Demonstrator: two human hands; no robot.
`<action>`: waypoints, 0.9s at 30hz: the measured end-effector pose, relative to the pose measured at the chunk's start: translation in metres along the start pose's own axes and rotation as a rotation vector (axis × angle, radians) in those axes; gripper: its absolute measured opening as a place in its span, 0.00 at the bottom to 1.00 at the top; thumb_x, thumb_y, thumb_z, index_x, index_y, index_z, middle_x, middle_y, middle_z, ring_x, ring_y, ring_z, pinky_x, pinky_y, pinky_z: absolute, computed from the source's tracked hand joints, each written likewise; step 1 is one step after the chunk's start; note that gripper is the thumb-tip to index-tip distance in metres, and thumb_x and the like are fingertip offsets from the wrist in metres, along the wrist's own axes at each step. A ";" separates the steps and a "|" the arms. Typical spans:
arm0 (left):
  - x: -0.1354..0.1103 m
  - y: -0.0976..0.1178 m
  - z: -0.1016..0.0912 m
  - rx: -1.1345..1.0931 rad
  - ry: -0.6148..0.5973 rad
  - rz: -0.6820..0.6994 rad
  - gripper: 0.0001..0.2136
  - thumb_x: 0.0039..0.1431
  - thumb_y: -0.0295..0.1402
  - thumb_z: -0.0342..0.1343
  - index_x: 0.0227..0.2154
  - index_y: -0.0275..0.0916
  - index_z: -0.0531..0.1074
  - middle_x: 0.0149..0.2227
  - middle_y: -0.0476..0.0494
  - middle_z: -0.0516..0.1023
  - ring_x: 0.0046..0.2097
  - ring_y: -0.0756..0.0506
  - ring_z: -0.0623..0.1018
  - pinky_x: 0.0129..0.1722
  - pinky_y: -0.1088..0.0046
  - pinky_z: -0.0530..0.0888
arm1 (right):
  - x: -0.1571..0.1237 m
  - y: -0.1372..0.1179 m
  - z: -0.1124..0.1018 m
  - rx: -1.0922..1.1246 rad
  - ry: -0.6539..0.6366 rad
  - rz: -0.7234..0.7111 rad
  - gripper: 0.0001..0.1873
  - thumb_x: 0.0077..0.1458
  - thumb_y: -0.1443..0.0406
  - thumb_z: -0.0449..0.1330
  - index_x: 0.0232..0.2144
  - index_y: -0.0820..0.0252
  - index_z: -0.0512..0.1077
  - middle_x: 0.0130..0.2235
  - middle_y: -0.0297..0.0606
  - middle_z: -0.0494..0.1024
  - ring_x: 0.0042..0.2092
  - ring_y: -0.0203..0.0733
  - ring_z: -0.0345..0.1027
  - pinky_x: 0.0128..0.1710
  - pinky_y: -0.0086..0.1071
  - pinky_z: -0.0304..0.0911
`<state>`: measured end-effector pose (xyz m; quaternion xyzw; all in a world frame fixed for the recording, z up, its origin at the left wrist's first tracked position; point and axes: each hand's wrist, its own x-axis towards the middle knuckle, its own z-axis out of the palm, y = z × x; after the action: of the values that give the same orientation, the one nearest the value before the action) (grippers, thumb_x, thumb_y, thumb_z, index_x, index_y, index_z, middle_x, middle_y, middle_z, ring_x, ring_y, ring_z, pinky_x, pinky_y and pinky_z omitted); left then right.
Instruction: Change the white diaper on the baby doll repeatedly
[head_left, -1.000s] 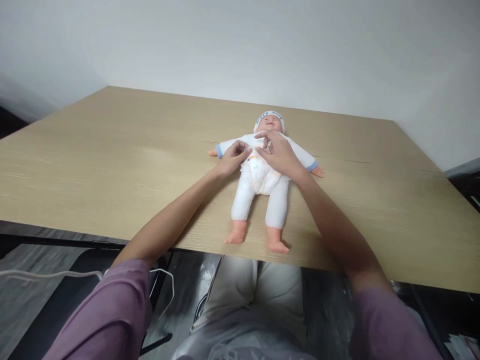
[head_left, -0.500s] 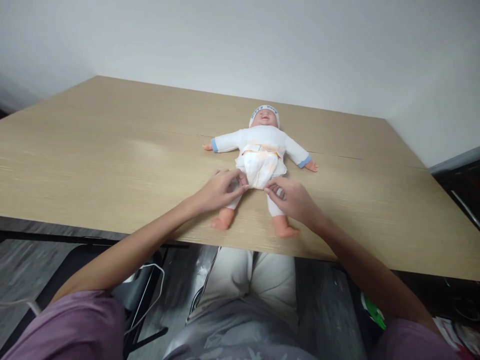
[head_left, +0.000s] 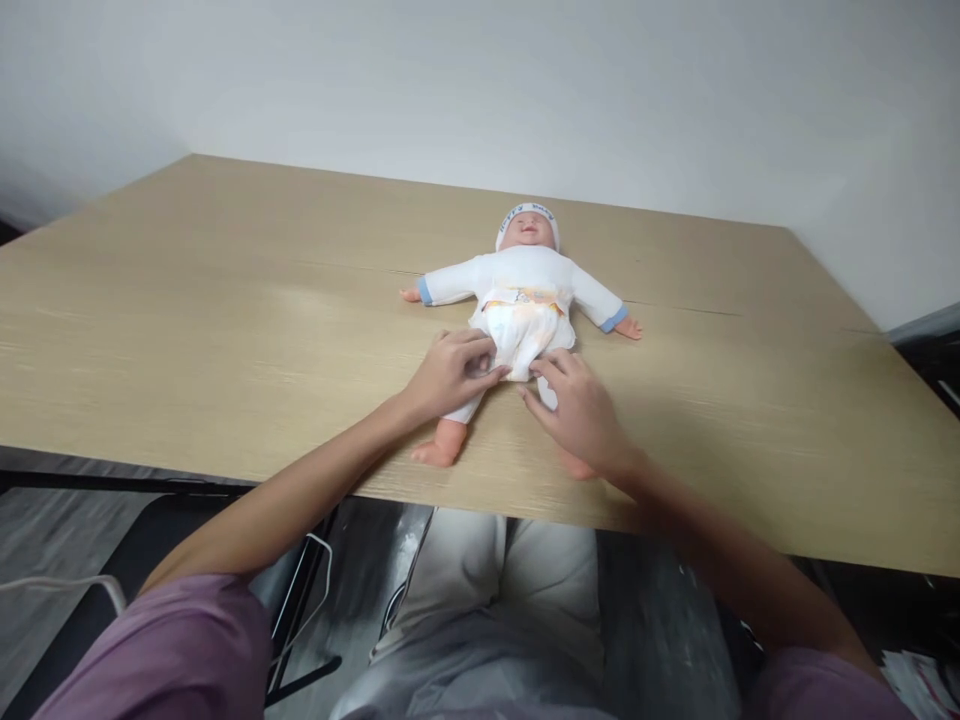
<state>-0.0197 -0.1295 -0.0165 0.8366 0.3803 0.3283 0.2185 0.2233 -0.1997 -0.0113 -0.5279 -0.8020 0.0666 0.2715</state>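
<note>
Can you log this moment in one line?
left hand: at lower edge of diaper | right hand: at same edge, thumb and forefinger apart | doll: face up on table, diaper on

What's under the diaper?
The diaper lies over the middle of the doll; white clothing shows above it and on the legs. Whatever is directly beneath is covered. Left hand and right hand also block its lower sides.

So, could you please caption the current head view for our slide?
Left hand and right hand at the diaper of a doll lying on a table.
</note>
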 end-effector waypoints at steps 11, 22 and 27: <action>-0.001 0.001 -0.001 -0.054 0.022 0.069 0.13 0.71 0.44 0.62 0.35 0.42 0.71 0.46 0.40 0.82 0.48 0.37 0.76 0.56 0.54 0.71 | -0.005 -0.007 0.005 0.090 0.004 0.007 0.14 0.71 0.59 0.64 0.55 0.55 0.77 0.58 0.50 0.82 0.58 0.65 0.72 0.60 0.57 0.69; 0.002 -0.007 0.008 -0.486 0.076 -0.194 0.23 0.60 0.47 0.73 0.42 0.43 0.65 0.40 0.47 0.75 0.42 0.44 0.74 0.45 0.65 0.71 | 0.012 0.001 -0.002 0.382 0.131 0.300 0.17 0.61 0.57 0.70 0.45 0.50 0.68 0.43 0.36 0.84 0.38 0.47 0.75 0.44 0.42 0.69; 0.001 -0.014 0.018 -0.638 0.181 -0.284 0.31 0.53 0.47 0.79 0.47 0.45 0.63 0.44 0.47 0.77 0.47 0.43 0.80 0.49 0.63 0.75 | 0.013 0.007 -0.013 0.371 0.157 0.359 0.18 0.60 0.54 0.74 0.42 0.50 0.69 0.43 0.39 0.88 0.42 0.50 0.81 0.47 0.44 0.71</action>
<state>-0.0135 -0.1225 -0.0366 0.6326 0.3889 0.4697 0.4775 0.2314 -0.1874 0.0016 -0.6065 -0.6459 0.2184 0.4091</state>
